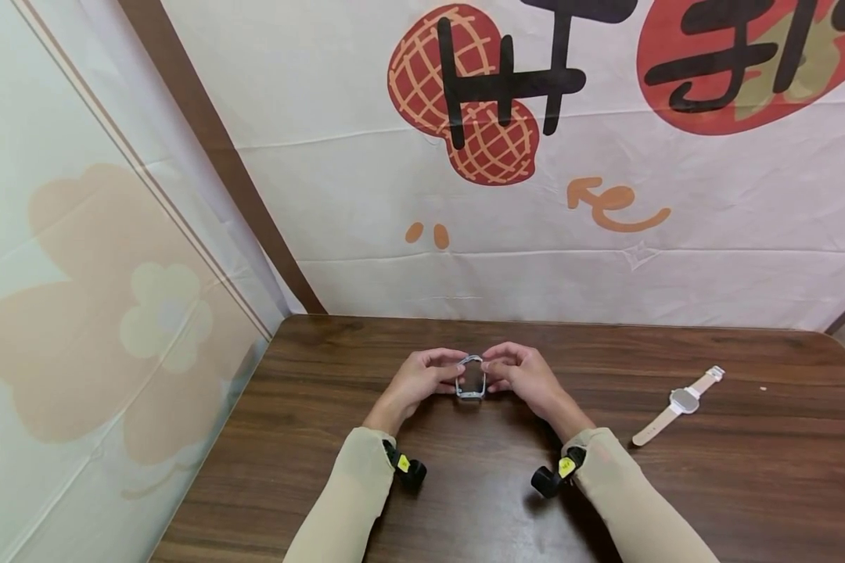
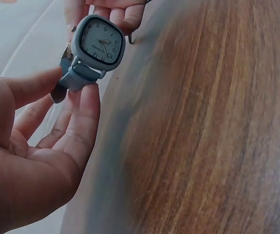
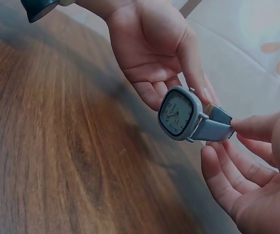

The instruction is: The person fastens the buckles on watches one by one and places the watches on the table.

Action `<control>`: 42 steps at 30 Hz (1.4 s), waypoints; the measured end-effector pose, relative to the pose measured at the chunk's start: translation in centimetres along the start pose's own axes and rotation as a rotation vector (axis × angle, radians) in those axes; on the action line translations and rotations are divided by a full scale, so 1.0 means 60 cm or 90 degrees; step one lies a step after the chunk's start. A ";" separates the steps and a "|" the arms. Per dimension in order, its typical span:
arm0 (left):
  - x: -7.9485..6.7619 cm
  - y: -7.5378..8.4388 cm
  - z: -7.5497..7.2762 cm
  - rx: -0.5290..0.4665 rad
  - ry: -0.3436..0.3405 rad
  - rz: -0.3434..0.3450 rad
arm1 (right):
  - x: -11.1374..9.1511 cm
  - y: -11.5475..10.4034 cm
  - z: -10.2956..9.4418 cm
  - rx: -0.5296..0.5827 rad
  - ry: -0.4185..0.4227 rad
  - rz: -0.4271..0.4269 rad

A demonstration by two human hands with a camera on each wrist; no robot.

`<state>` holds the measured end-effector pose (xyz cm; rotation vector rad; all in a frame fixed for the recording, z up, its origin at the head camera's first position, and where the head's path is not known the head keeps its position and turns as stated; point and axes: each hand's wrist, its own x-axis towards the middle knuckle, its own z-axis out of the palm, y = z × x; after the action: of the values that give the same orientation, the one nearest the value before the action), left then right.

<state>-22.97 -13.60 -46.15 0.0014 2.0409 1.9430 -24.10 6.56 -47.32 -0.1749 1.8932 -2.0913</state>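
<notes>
A light blue wristwatch (image 1: 470,396) is held up between both hands at the middle of the table, its strap (image 3: 212,130) bent round into a loop. In the left wrist view, its squarish dial (image 2: 101,41) with dark numerals faces the camera. My left hand (image 1: 422,381) pinches one side of the strap between thumb and fingers. On the other side, my right hand (image 1: 526,381) pinches the strap with thumb and index finger, its other fingers loosely curved below. The fingers partly cover the strap's far part, so whether the buckle is fastened cannot be told.
A second watch (image 1: 684,400), with a round dial and pale strap, lies stretched out on the wooden table (image 1: 465,500) at the right. Behind the table hangs a printed cloth (image 1: 338,195). Black wrist cameras (image 1: 412,474) sit on both forearms.
</notes>
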 end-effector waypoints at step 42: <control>0.014 -0.030 -0.003 -0.055 0.053 -0.013 | 0.010 0.033 0.012 -0.046 0.103 0.016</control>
<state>-23.43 -13.69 -48.10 -0.1204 1.9984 2.0490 -24.15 5.51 -49.27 0.0022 2.0536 -2.0784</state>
